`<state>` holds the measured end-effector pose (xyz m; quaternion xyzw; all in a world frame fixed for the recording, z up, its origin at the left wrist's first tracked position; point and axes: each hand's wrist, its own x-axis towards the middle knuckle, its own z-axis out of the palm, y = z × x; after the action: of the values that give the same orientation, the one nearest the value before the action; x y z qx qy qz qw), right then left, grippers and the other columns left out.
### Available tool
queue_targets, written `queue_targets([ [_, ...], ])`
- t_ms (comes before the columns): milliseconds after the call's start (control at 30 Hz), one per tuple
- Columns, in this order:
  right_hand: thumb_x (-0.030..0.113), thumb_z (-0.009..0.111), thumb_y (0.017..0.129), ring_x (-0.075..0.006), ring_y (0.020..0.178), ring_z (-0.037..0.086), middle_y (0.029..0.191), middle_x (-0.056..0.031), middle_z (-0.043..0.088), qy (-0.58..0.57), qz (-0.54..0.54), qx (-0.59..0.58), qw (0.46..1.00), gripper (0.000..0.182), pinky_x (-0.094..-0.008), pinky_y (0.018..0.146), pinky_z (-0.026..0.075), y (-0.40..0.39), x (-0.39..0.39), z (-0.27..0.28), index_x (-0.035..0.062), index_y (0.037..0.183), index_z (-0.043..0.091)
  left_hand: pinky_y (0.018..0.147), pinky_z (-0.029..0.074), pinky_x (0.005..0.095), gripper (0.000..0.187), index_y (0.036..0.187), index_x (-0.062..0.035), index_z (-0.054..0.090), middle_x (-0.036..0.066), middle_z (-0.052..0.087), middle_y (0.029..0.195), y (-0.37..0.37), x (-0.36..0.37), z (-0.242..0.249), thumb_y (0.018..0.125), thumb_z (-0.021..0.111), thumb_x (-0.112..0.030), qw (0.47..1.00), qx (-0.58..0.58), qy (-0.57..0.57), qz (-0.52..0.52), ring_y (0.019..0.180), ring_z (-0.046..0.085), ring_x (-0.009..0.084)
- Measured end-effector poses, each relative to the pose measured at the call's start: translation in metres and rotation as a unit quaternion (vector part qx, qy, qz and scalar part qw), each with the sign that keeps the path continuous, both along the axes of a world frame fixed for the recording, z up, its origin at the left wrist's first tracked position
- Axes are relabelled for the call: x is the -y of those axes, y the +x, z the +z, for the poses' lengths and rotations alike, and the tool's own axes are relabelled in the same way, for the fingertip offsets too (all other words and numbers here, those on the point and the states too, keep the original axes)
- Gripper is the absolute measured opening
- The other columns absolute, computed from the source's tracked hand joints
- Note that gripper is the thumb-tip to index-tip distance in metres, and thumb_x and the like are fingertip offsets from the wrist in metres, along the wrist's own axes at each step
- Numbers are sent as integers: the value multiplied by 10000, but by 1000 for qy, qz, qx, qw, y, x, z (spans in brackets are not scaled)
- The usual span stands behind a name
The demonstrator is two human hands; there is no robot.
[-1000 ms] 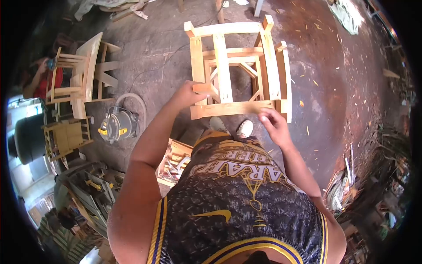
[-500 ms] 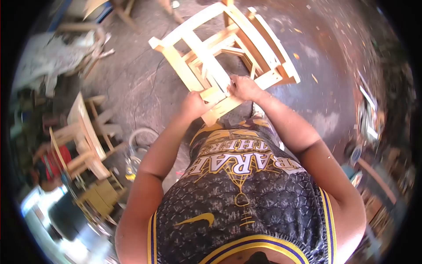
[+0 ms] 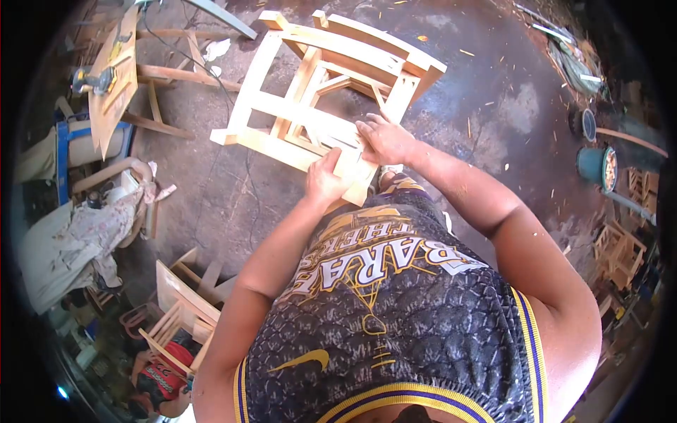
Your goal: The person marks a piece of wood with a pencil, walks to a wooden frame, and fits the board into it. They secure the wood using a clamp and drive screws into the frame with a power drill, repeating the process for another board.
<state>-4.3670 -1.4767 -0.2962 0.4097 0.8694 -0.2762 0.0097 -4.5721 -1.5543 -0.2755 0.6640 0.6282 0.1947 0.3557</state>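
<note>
A pale wooden chair frame (image 3: 264,104), with curved rails and a square opening near its middle, is in front of my body. My left hand (image 3: 327,182) is closed around the frame's near edge, thumb on top. Just to the right, my right hand (image 3: 385,143) grips the near corner, its fingers bent over a flat rail. The undersides of both grips are hidden. Part of a foot shows below the frame by my right wrist.
At left stands a wooden board with a power drill (image 3: 95,81) on it. A cloth-covered heap (image 3: 70,240) lies below. Another person in a red shirt (image 3: 161,374) is at lower left beside wooden furniture. A teal bucket (image 3: 591,166) stands at right.
My view has turned, so the surroundings have shifted. The chair frame appears rotated and a little further left, with both hands still on it. My right hand's fingers look more extended over the rail.
</note>
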Motion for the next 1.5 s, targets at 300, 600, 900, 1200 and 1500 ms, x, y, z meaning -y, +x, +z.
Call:
queue_targets([
  [300, 280, 862, 566, -403, 1384, 305, 1472, -230, 345, 33, -204, -150, 967, 764, -473, 1106, 352, -22, 76, 10, 39, 1224, 556, 820, 534, 395, 500, 1129, -49, 624, 155, 681, 1011, -13, -17, 8, 712, 789, -271, 986, 29, -18, -166, 939, 674, 312],
  [600, 215, 796, 564, -397, 1376, 325, 1423, -255, 405, 81, -333, -150, 927, 633, -437, 1144, 303, -52, 92, 4, -10, 1129, 621, 844, 524, 399, 471, 964, -57, 615, 135, 661, 983, -53, -68, -16, 641, 872, -283, 915, 113, -198, -332, 926, 661, 302],
  [900, 203, 841, 579, -408, 1375, 318, 1434, -277, 374, 58, -315, -148, 936, 637, -427, 1149, 294, -54, 93, 12, -46, 1120, 614, 908, 499, 372, 543, 1193, -39, 576, 107, 662, 1101, -29, -85, -20, 748, 811, -243, 860, 73, -234, -448, 1017, 632, 233],
  [1200, 241, 787, 609, -374, 1314, 395, 1352, -257, 480, 106, -337, -184, 917, 504, -361, 1110, 331, -55, 98, -7, -65, 993, 676, 860, 551, 343, 547, 1263, -39, 541, 77, 616, 1178, -32, -94, -14, 771, 777, -77, 849, 187, -338, -362, 1039, 618, 187],
  [1500, 136, 779, 547, -329, 1221, 454, 1201, -192, 514, 113, -329, -202, 915, 450, -362, 1036, 408, -53, 91, -4, -54, 938, 660, 923, 472, 315, 470, 1232, -5, 574, 103, 622, 1142, -44, -169, -15, 813, 733, -146, 866, -49, -312, -387, 1071, 593, 190],
])
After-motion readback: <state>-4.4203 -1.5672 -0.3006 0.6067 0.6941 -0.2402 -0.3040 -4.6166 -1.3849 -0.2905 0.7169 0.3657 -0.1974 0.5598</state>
